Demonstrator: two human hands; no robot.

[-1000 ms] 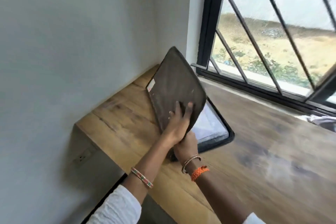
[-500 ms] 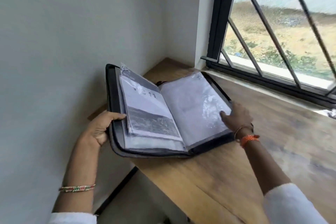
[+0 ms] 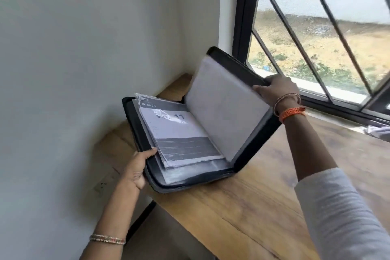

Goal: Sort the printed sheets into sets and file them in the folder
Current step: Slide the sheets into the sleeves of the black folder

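Observation:
A black zip folder [image 3: 256, 139] lies half open on the left end of the wooden desk [image 3: 263, 207]. Its left half hangs over the desk's edge and holds printed sheets [image 3: 179, 137] in clear sleeves; the top one reads "KITCHEN". My left hand [image 3: 137, 167] grips that half's near edge, thumb on top. The right half stands raised at a steep angle, its pale inner sleeve [image 3: 223, 112] facing left. My right hand [image 3: 276, 88] grips the raised cover's upper edge.
A white wall runs close on the left and behind the folder. A black-framed window [image 3: 316, 34] with diagonal bars lines the desk's far side. A bit of pale cloth [image 3: 377, 131] lies at the right edge. A wall socket [image 3: 101, 186] sits below the desk.
One second ago the folder was being opened; half a second ago it lay spread flat. Now my right hand has lifted the right cover up toward the left half.

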